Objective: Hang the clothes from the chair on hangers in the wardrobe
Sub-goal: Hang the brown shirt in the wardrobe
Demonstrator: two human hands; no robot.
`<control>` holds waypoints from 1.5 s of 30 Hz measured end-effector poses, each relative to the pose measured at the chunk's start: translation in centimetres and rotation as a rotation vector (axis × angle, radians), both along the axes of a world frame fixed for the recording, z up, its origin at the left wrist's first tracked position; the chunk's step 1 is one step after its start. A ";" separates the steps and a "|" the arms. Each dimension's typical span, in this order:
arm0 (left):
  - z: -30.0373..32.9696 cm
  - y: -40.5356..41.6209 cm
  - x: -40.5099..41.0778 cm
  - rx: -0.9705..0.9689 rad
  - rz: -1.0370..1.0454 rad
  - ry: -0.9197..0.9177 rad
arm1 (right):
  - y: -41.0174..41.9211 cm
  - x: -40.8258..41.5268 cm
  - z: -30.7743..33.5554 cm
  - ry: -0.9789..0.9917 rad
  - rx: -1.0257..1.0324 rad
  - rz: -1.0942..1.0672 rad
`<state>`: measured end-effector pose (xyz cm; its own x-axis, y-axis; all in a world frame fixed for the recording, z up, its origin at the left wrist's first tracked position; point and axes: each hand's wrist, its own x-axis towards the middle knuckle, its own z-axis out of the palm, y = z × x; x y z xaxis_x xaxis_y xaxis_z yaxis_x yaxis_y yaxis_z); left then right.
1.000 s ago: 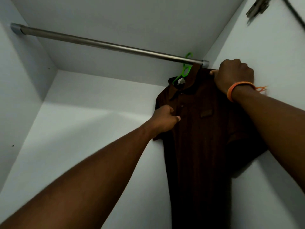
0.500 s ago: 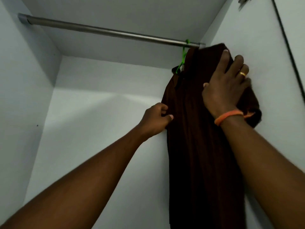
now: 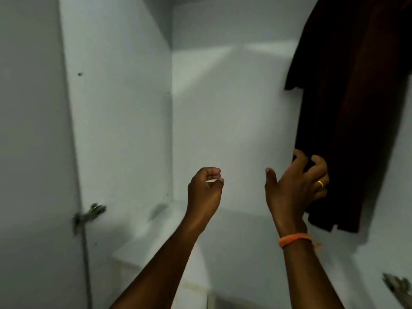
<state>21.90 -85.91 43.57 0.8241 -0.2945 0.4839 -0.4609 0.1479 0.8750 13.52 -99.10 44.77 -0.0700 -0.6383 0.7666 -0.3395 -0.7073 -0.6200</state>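
Both hands are raised inside the white wardrobe (image 3: 124, 108). No fabric is held by the left hand (image 3: 206, 192); its fingers are loosely curled, with the thumb tip close to the forefinger. The right hand (image 3: 296, 188) is spread, fingers bent, and is laid against the lower part of the dark brown shirt (image 3: 347, 103); whether cloth is actually pinched cannot be told. A gold ring (image 3: 320, 183) is worn on that hand and an orange band (image 3: 294, 239) on its wrist.

The shirt is hung at the upper right, against the right wall, its hem (image 3: 330, 226) just below the right hand. No writing or label can be read anywhere.

Compared with half a second ago, the view has been lowered: rail and green hanger are no longer seen. The shirt's edge has been released by the left hand, and the right hand has been moved from the shoulder down toward the hem. A metal hinge (image 3: 89, 216) is now seen on the left door edge, another (image 3: 396, 286) at the lower right.
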 end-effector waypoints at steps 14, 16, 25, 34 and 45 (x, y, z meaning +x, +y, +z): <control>-9.8 33.7 -17.9 0.195 0.325 -0.117 | 36.3 -5.7 -13.2 -0.141 0.525 1.212; -11.4 39.3 -20.0 0.155 0.370 -0.074 | 41.5 -7.1 -14.3 -0.210 0.518 1.223; -17.2 66.4 -25.8 0.029 0.709 0.224 | 67.8 -11.9 -19.4 -0.010 0.755 1.458; -21.8 89.1 -26.6 -0.069 1.006 0.427 | 89.8 -9.3 -23.4 0.318 0.789 1.587; -29.1 117.9 -22.3 -0.096 1.401 0.730 | 120.6 0.1 -30.2 0.841 0.875 1.973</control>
